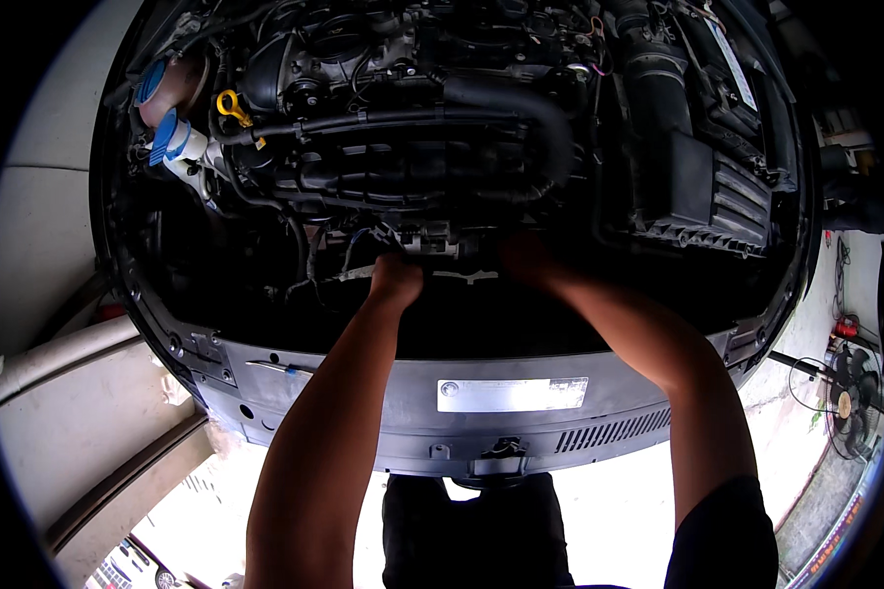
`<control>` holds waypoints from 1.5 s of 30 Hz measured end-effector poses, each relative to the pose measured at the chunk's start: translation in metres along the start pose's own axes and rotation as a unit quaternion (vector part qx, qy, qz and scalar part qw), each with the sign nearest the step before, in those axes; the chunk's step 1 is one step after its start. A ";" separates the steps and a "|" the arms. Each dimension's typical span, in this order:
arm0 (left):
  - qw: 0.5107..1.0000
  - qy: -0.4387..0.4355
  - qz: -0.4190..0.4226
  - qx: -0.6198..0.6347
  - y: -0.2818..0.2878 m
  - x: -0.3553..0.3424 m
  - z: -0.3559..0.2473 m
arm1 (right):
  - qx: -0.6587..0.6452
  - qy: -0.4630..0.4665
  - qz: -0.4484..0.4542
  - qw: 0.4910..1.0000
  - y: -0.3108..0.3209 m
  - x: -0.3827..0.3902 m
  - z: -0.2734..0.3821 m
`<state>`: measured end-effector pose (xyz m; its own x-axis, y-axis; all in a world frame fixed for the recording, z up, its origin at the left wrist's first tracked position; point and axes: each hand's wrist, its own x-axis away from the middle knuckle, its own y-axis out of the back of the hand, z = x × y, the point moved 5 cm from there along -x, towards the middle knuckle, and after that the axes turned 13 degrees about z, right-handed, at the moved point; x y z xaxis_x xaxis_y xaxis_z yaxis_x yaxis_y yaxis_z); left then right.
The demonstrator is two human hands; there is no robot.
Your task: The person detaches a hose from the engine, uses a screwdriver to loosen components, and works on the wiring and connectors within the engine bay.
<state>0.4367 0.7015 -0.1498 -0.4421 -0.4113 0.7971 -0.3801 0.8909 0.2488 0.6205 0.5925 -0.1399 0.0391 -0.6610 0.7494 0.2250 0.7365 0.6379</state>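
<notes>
Bright floor [609,525] below an open car [638,378]; the engine [363,172] lies just beyond left grip [398,281] and right grip [528,260], silvery part [434,240] nearby; cannot tell whether either is clenched or released.

The engine [393,162] is mostly black, the dipstick handle [239,114] yellow, the reservoir caps [164,137] blue, the label [491,395] white.

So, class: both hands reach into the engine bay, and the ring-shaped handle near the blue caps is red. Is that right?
Not quite: the ring-shaped handle is yellow, not red, as the head view shows. It does sit near the blue caps, and the left hand and right hand do reach into the engine bay.
</notes>
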 end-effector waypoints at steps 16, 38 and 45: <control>0.955 0.071 0.158 0.240 0.027 0.063 -0.023 | -0.265 -0.149 -0.139 0.942 0.067 0.034 0.133; 0.972 -0.139 0.095 -0.166 0.017 0.009 -0.028 | -0.345 -0.053 -0.126 0.929 0.041 0.021 0.119; 0.983 -0.024 0.135 0.121 0.009 0.017 -0.028 | -0.310 -0.101 -0.128 0.937 0.026 0.018 0.112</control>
<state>0.4488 0.7082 -0.1187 -0.5893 -0.1801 0.7876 -0.4239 0.8988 -0.1117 0.5181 0.6154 -0.0902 -0.2647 -0.7175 0.6443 0.7267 0.2909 0.6224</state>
